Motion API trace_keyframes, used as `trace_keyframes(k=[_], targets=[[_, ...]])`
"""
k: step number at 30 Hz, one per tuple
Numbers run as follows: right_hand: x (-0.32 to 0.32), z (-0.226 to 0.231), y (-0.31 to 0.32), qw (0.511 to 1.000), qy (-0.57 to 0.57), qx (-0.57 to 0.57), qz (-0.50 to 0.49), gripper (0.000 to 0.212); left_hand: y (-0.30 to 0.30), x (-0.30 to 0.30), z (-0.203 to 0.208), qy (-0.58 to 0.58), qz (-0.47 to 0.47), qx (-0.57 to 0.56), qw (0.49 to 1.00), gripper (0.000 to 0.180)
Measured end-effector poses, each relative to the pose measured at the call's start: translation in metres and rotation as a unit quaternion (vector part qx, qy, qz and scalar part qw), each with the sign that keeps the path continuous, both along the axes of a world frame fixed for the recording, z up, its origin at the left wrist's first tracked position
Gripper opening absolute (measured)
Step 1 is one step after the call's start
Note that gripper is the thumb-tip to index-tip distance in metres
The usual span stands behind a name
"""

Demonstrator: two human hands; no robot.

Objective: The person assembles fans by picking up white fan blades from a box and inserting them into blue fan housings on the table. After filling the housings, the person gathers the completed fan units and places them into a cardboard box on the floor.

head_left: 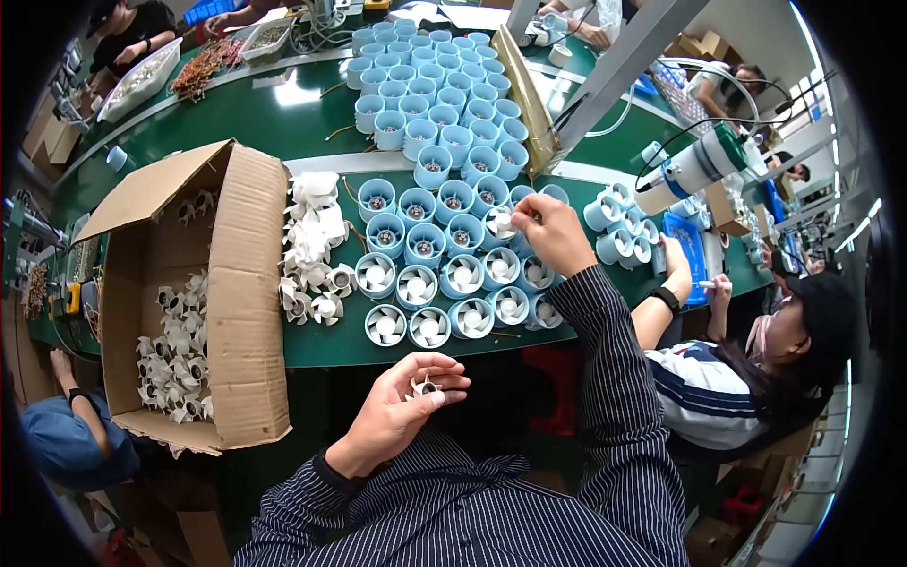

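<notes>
Over the green table [283, 123], the right hand [553, 231] pinches a white fan impeller [501, 223] above a blue round housing [464, 233]; seat it squarely, I judge. Nearer, the left hand [402, 411] grips another impeller [425, 386], ready.

Impeller [425, 386] mostly hidden by left hand [402, 411] fingers.

Green worktable [283, 118], glossy top, curved edge. Directly under and beyond the right hand [556, 231]: packed rows of pale blue round housings [444, 123], the nearest rows already fitted with white fan blades. Left of that hand, a loose heap of white impellers [312, 246]. Further left, beyond the left hand [406, 406], an open cardboard box [241, 283] of more impellers overhangs the table's near edge.
</notes>
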State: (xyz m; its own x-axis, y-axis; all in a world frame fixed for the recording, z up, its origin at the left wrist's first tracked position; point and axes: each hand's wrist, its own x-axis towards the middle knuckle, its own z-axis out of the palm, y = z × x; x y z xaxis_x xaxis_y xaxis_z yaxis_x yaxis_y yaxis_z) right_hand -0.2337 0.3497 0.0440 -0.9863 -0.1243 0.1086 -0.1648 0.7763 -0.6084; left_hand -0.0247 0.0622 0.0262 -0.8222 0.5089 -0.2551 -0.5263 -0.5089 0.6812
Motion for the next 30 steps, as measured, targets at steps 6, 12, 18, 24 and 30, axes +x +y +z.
trace_keyframes(k=[6,12,18,24,30], targets=[[0.002,0.017,-0.017,0.998,0.035,0.044,0.014,0.014,-0.005,0.001,0.002,-0.034,0.024,0.057,0.998,0.056],[-0.002,0.005,-0.01,0.985,0.075,0.145,0.058,0.013,-0.005,-0.01,0.014,-0.053,-0.019,0.036,0.998,0.063],[0.042,0.056,-0.046,0.992,0.076,0.023,0.098,0.016,-0.01,-0.015,0.023,0.084,0.027,0.001,0.996,0.063],[0.114,0.08,-0.075,0.958,-0.002,-0.11,0.266,0.018,-0.013,-0.021,0.026,0.096,0.033,-0.025,0.995,0.064],[0.127,0.068,-0.093,0.927,0.168,0.013,0.334,0.021,-0.002,-0.019,0.017,0.025,0.075,-0.011,0.997,0.066]])
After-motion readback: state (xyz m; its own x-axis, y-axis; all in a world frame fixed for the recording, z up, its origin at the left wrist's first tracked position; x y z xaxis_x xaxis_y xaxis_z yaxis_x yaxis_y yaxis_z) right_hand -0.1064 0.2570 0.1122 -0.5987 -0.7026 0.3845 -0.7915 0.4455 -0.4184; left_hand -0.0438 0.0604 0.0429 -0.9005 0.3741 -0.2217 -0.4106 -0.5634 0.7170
